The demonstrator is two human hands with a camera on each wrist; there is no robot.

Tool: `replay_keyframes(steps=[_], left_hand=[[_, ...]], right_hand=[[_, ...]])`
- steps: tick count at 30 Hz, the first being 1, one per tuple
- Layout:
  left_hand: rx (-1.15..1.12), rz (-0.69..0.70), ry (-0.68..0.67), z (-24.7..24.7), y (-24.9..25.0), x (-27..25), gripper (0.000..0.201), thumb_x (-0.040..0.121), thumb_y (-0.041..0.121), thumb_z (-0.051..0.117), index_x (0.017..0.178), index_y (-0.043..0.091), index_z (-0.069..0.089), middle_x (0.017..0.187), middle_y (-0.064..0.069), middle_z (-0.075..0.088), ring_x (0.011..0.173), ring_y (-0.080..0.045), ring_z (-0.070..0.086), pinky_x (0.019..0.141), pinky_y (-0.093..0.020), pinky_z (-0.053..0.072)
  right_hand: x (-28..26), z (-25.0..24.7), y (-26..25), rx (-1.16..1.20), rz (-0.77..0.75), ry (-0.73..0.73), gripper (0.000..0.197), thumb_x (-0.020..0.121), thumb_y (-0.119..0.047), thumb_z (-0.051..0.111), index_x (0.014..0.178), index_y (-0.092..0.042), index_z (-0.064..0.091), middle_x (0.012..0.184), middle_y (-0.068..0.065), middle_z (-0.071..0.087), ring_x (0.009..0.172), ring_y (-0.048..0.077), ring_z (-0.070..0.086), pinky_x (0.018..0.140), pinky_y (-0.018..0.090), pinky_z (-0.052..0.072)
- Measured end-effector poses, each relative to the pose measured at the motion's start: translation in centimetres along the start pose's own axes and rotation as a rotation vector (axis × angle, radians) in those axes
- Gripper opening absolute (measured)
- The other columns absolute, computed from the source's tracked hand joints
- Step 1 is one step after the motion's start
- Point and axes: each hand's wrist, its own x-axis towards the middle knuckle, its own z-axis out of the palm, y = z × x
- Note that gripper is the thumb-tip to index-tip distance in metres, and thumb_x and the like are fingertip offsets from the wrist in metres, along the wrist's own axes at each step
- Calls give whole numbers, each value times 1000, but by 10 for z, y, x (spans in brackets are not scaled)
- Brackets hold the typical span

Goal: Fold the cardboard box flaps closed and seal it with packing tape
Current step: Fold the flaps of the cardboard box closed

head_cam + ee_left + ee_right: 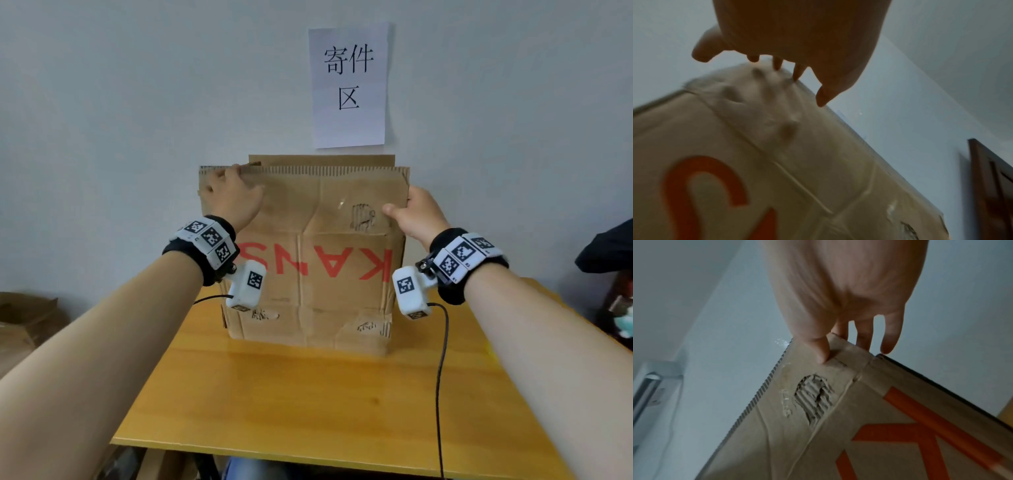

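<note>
Closest to me, both forearms reach out over the yellow wooden table (308, 394), each wrist wrapped in a black band with white marker tiles and a small white camera pod; a dark cable (440, 377) trails from the right pod back across the tabletop.

Past the wrists stands the cardboard box (311, 274), upright near the table's far edge, its front face printed with red letters that read upside down. The near flap (308, 198) is raised, standing up in line with the front face, worn and creased, with a torn patch (363, 216) showing the corrugation.

My left hand (233, 200) lies against the flap's upper left corner, fingertips at the top edge. In the left wrist view the fingers (797, 71) hang curved down onto that edge with the thumb held off to one side — I cannot tell whether they hook over it or only touch it.

My right hand (416, 214) is clamped on the flap's right edge: in the right wrist view the thumb (820, 348) presses the front of the cardboard while the fingers (865, 335) go behind it — a pinch just above the torn patch.

Behind the near flap, the far flap (322, 160) also stands up, its top showing a little higher. Beyond it is the pale wall, with a white paper sign (349, 85) bearing black characters just above the box.
</note>
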Motion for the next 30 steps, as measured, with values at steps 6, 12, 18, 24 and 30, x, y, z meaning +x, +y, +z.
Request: replay_keyframes(steps=[6, 12, 18, 24, 30], left_hand=[[-299, -24, 80, 27, -11, 20, 74, 92, 39, 56, 153, 19, 20, 152, -10, 28, 134, -36, 39, 108, -47, 40], [-245, -22, 65, 47, 5, 21, 45, 99, 41, 47, 136, 15, 46, 129, -6, 59, 117, -29, 55, 93, -36, 42], [-190, 113, 35, 71, 17, 6, 33, 99, 42, 43, 83, 14, 48, 79, 3, 55, 76, -22, 52, 65, -34, 35], [-235, 173, -71, 74, 31, -6, 35, 96, 49, 45, 91, 20, 64, 84, 8, 66, 87, -21, 63, 79, -37, 52], [-301, 237, -183, 69, 46, -22, 39, 95, 54, 44, 79, 26, 66, 85, 6, 71, 85, -19, 69, 80, -47, 59]], right_hand=[[41, -16, 32, -84, 245, 276, 56, 89, -2, 62, 136, -20, 36, 142, 12, 35, 116, 32, 51, 86, 35, 46], [57, 6, 29, 56, 225, 279, 83, 81, -22, 64, 148, -35, 16, 136, 5, 20, 115, 30, 47, 92, 47, 55], [59, 28, 27, 22, 171, 166, 84, 83, -17, 64, 153, -31, 19, 149, 6, 11, 140, 30, 15, 99, 37, 37], [49, 32, 7, -60, 135, 51, 83, 88, -19, 60, 155, -30, 12, 151, 4, 12, 140, 34, 18, 90, 35, 29], [29, 26, -17, -73, 115, -53, 94, 87, -30, 66, 157, -34, 3, 156, 5, 7, 144, 35, 19, 110, 49, 31]])
